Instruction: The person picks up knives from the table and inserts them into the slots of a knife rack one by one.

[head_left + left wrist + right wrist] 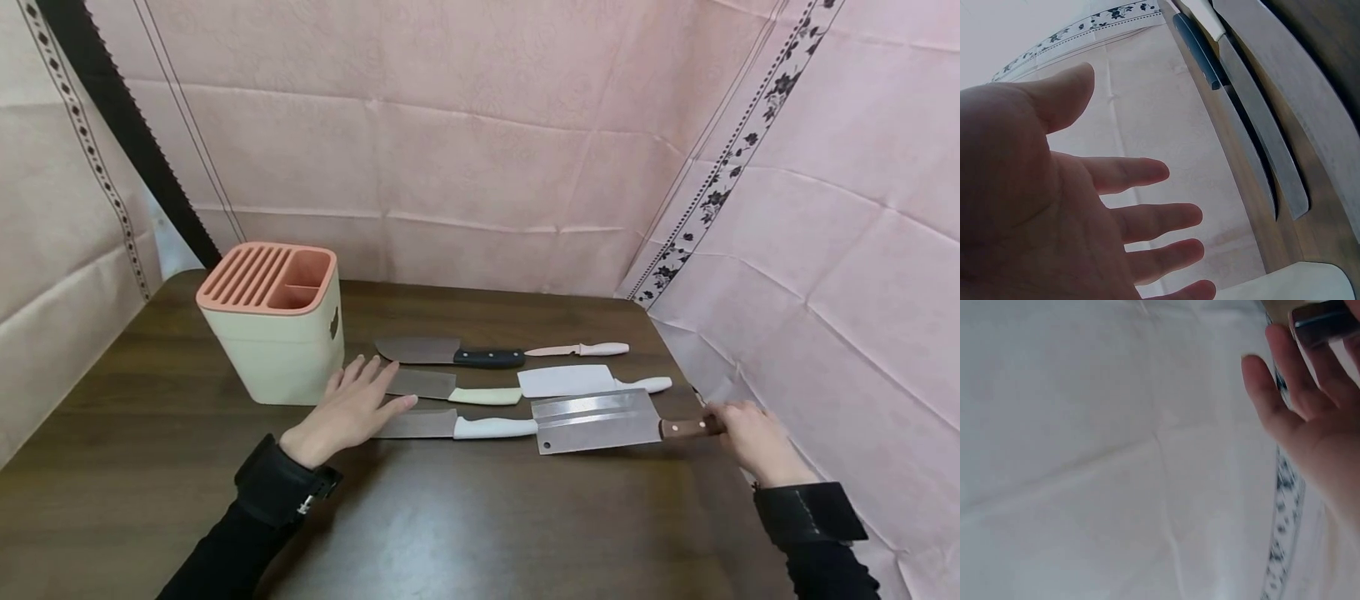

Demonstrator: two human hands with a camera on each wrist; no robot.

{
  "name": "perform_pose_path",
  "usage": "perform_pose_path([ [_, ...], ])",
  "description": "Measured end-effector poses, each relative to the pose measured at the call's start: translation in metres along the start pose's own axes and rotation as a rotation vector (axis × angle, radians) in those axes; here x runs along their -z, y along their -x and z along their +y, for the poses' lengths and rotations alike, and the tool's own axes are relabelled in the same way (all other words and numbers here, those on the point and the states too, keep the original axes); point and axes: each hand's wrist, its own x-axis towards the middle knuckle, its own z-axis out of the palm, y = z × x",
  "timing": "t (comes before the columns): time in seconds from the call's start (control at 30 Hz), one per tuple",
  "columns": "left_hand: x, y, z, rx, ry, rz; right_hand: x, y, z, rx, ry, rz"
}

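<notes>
My right hand (761, 442) grips the brown wooden handle of a broad steel cleaver (596, 423) at the table's right edge. The cleaver's blade lies over or just above the nearest row of knives. My left hand (341, 412) is spread flat, fingers straight, over the blade ends and holds nothing. Several knives lie sideways: a black-handled knife (487, 358), a small white paring knife (600, 349), a white-bladed knife (566, 381), a pale green-handled knife (486, 396) and a white-handled knife (495, 427). In the right wrist view, fingers (1300, 387) touch the dark handle end (1325, 322).
A pale green knife block (292, 358) with a slotted pink top stands behind my left hand. The brown wooden table (480, 517) is bordered by pink cloth (480, 167) at the back and more cloth on both sides.
</notes>
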Motion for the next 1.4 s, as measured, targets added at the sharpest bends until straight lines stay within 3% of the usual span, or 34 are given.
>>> perform_pose_path([
  [0.3,0.002,0.003,-0.002,0.001,-0.006,0.007,0.076,-0.026,-0.016,0.158,0.019,0.065],
  [0.5,0.004,0.005,-0.002,0.001,-0.001,0.010,0.109,-0.043,-0.027,0.244,0.022,0.072],
  [0.67,0.005,0.007,-0.002,-0.012,-0.010,0.020,0.128,-0.057,-0.035,0.308,0.001,0.078],
  [0.97,0.006,0.009,-0.005,-0.005,-0.028,0.024,0.164,-0.079,-0.061,0.274,-0.116,-0.093],
  [1.13,0.007,0.009,-0.006,-0.002,-0.040,0.021,0.176,-0.090,-0.073,0.307,-0.186,-0.115],
  [1.4,0.010,0.015,-0.006,-0.007,-0.033,0.032,0.178,-0.091,-0.087,0.379,-0.447,-0.154],
])
